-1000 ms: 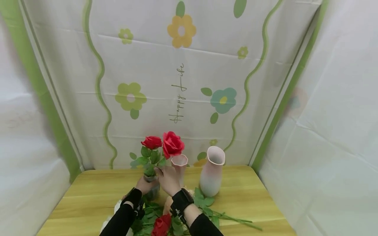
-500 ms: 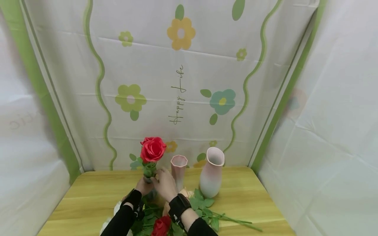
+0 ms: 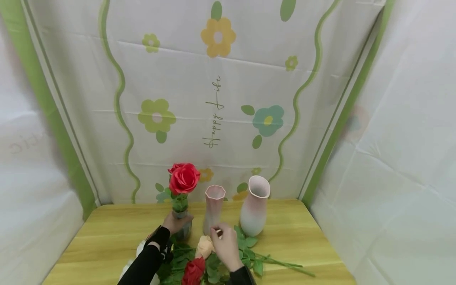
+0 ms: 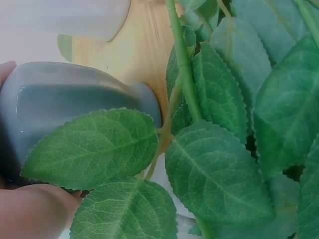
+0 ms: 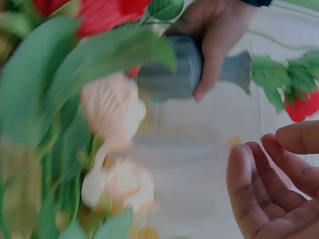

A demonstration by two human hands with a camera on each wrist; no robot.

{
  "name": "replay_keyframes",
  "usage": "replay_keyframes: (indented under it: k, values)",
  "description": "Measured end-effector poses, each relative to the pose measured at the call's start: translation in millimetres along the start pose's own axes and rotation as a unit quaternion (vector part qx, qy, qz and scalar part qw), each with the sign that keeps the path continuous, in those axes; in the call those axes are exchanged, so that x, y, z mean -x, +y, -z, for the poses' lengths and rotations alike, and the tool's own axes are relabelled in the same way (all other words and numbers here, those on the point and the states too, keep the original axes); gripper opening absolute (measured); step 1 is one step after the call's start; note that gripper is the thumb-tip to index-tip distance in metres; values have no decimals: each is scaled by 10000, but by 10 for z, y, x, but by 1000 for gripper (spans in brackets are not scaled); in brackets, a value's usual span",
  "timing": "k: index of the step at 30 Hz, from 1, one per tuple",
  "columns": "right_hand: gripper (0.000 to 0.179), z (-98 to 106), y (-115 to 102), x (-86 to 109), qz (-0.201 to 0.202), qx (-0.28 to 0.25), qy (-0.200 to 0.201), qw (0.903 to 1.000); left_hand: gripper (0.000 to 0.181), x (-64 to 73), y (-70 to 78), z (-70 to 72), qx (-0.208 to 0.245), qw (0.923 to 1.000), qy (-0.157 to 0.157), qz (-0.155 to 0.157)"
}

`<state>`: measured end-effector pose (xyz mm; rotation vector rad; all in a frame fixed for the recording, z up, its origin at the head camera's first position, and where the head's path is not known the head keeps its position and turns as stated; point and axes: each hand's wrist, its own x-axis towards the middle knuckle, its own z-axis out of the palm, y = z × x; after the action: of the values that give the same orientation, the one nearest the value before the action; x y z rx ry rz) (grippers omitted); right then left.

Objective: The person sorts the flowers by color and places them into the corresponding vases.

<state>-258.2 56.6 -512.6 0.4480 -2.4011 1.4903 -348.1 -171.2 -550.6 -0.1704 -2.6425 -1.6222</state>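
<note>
My left hand [image 3: 173, 223] grips a small grey-blue vase [image 3: 184, 232] near its neck, on the left of the table. Red roses [image 3: 184, 179] with green leaves stand upright in that vase. Part of the same vase [image 4: 75, 92] fills the left of the left wrist view, behind leaves. My right hand [image 3: 227, 244] hovers over the loose flowers, fingers loosely bent and nothing between them; the right wrist view shows the bare palm and fingers [image 5: 244, 174]. Right beside it lies a peach rose [image 3: 204, 246], with a red rose [image 3: 194, 270] closer to me.
A slim pink vase [image 3: 214, 209] stands behind my right hand, and a larger pink-and-white vase [image 3: 254, 211] to its right. Leafy green stems [image 3: 281, 263] stretch over the wooden table [image 3: 306, 237] toward the right. White flowers [image 3: 141, 247] lie partly behind my left sleeve.
The larger red rose has moved left into the grey-blue vase. My right hand has let go of it and come down right toward the loose flowers. My left hand stays on the vase.
</note>
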Motion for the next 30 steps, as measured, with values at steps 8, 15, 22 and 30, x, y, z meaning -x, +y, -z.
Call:
replay_keyframes:
  k: [8, 15, 22, 30]
  values:
    - [11, 509, 273, 265, -657, 433, -573, 9953, 67, 3, -71, 38, 49, 9999, 20, 144]
    - [13, 736, 494, 493, -1350, 412, -1289, 9816, 76, 38, -22, 18, -47, 9995, 37, 314]
    - [7, 688, 571, 499, -869, 1835, -2208, 9540, 79, 30, 14, 38, -73, 9996, -13, 284]
    - [7, 638, 621, 451, 1001, 3166, -2882, 8982, 84, 5, -6, 13, -63, 9993, -38, 373]
